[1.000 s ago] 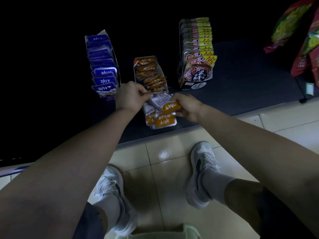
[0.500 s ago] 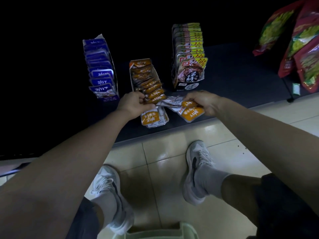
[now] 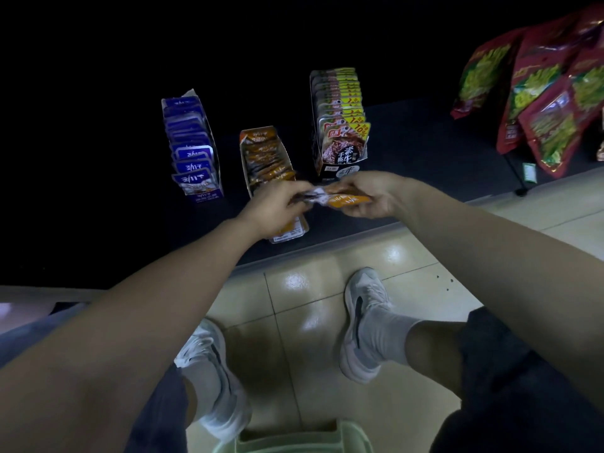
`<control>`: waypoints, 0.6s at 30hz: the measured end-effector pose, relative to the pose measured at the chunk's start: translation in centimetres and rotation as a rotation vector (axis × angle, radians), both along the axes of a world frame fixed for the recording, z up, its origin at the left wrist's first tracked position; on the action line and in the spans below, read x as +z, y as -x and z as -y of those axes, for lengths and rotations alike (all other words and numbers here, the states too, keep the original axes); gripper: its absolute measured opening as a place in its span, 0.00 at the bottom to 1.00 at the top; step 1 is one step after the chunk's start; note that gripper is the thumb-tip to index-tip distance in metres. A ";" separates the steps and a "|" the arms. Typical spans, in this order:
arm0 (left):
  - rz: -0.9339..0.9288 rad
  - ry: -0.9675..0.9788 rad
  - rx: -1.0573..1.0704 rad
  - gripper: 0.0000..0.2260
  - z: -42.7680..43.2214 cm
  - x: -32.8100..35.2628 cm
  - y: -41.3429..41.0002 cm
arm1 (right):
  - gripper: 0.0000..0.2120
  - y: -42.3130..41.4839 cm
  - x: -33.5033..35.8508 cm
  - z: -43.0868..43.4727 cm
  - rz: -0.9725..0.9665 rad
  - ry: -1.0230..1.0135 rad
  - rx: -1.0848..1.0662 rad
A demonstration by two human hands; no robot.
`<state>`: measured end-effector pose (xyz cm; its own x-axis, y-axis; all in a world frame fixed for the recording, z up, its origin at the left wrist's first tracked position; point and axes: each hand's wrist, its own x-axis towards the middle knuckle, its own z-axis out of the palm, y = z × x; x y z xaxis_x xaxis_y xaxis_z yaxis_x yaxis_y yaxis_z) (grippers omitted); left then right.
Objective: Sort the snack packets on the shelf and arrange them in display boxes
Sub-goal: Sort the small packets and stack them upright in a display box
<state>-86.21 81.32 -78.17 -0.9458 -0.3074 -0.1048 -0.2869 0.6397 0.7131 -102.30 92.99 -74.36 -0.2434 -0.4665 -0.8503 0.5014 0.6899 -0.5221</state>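
On the dark matte shelf (image 3: 425, 152) stand cardboard boxes of glossy blue foil packets (image 3: 192, 148), orange packets (image 3: 266, 155) and flat brown pouches (image 3: 341, 125). Over the orange box (image 3: 291, 235), the left hand (image 3: 274, 206) and right hand (image 3: 374, 194) pinch, fingers curled, opposite ends of a crinkled orange-and-silver packet bunch (image 3: 343, 200).

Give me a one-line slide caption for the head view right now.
Left hand and right hand grip orange packets over the orange display box on the shelf.
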 end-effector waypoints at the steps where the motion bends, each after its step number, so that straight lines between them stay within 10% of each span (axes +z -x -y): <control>1: -0.007 -0.036 0.054 0.09 -0.1 0.1 -0.1 | 0.12 -0.1 0.3 -0.1 0.039 0.033 -0.031; 4: -0.005 -0.255 0.217 0.07 0.2 0.7 -0.7 | 0.24 0.1 0.2 -0.3 0.091 0.154 -0.068; 8: 0.046 -0.655 0.325 0.09 0.2 1.3 -1.2 | 0.10 -1.1 -0.9 0.1 -0.098 0.231 0.091; 18: 0.187 -0.908 0.407 0.12 0.7 0.9 -2.6 | 0.14 -2.4 -3.2 0.6 -0.277 0.285 0.015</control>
<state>-83.64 80.64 -77.26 -0.7311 -0.3333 -0.5954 -0.5196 -0.2936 0.8024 -99.86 92.35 -77.58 -0.4368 -0.6793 -0.5897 0.3061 0.5042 -0.8075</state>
